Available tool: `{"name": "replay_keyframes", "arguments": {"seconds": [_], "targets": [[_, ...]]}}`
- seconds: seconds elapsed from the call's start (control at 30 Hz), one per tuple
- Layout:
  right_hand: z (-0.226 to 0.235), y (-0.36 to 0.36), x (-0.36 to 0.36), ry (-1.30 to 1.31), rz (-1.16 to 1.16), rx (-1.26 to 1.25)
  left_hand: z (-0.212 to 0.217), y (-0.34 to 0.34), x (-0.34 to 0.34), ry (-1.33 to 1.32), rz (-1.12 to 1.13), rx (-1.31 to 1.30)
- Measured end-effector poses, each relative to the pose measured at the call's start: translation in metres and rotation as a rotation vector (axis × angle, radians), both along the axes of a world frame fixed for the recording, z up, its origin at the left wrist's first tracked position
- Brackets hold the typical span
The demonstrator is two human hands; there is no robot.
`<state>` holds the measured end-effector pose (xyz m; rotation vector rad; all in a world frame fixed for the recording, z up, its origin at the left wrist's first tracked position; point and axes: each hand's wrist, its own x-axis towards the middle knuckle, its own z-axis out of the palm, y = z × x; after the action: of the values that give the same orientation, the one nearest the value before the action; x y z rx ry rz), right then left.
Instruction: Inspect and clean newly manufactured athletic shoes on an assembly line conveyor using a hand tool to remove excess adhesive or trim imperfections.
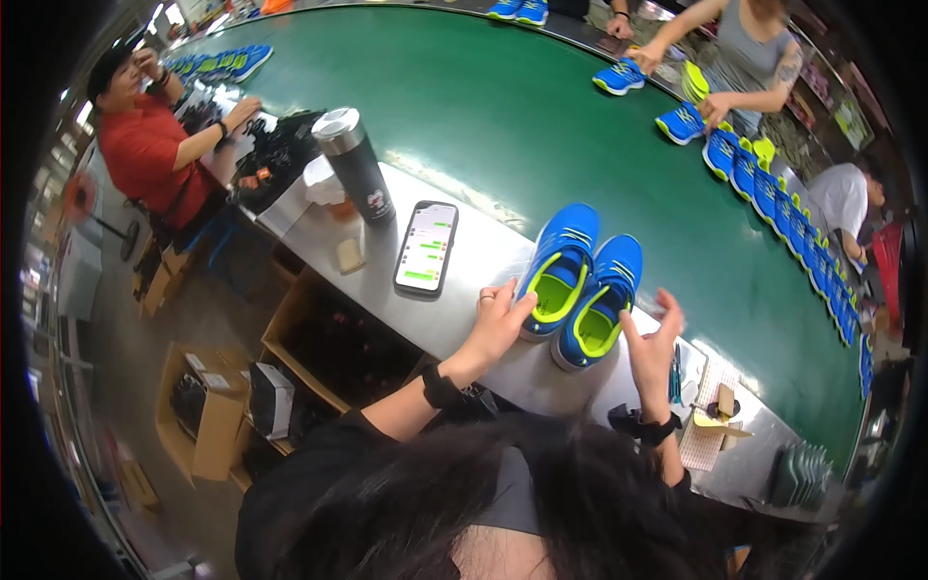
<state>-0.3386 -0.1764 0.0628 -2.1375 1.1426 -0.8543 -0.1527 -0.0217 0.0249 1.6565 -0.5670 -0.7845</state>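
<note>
A pair of blue sneakers with lime insoles stands side by side in front of me, toes pointing away. The left sneaker [563, 237] and the right sneaker [619, 259] rest across the metal table's far edge, their toes reaching over the green belt. My left hand [498, 319] is beside the left sneaker's heel, fingers loosely bent and apart, thumb close against its side. At the right sneaker's outer side is my right hand [655, 338], fingers spread and thumb near the collar. Neither hand grips a shoe.
On the metal table [382, 314] are a phone [426, 248], a dark tumbler [360, 169] and small tools [720, 411]. Beyond runs a green conveyor belt [464, 97], lined with blue sneakers [773, 198] at right. Co-workers stand around it; cardboard boxes [208, 406] sit lower left.
</note>
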Motion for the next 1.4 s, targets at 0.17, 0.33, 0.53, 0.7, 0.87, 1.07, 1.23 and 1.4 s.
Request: {"name": "replay_keyframes", "arguments": {"seconds": [0.17,0.33,0.53,0.7,0.87,1.07,1.23,1.4], "targets": [[-0.047,0.018,0.011,0.019,-0.023,0.255,-0.006,-0.020,0.011,-0.082,-0.078,0.067],[-0.041,0.006,-0.003,-0.055,0.053,0.376,0.005,-0.018,0.033,0.254,-0.287,0.046],[-0.037,0.026,-0.023,-0.758,0.092,1.208,0.016,0.015,0.034,0.874,-0.362,-0.177],[-0.033,0.038,-0.025,-0.907,0.130,1.319,0.018,0.027,0.036,1.000,-0.378,-0.251],[0.007,0.026,-0.020,-0.887,0.252,0.966,0.059,0.040,0.046,0.611,-0.251,-0.292],[0.017,0.032,-0.029,-0.556,0.070,0.360,0.076,0.049,0.020,-0.805,-0.129,0.025],[0.019,0.053,-0.021,0.219,-0.033,-0.327,0.052,0.048,-0.016,-0.999,-0.117,0.163],[0.022,0.044,-0.027,0.213,0.021,-0.257,0.049,0.040,-0.032,-1.056,-0.146,0.179]]}}
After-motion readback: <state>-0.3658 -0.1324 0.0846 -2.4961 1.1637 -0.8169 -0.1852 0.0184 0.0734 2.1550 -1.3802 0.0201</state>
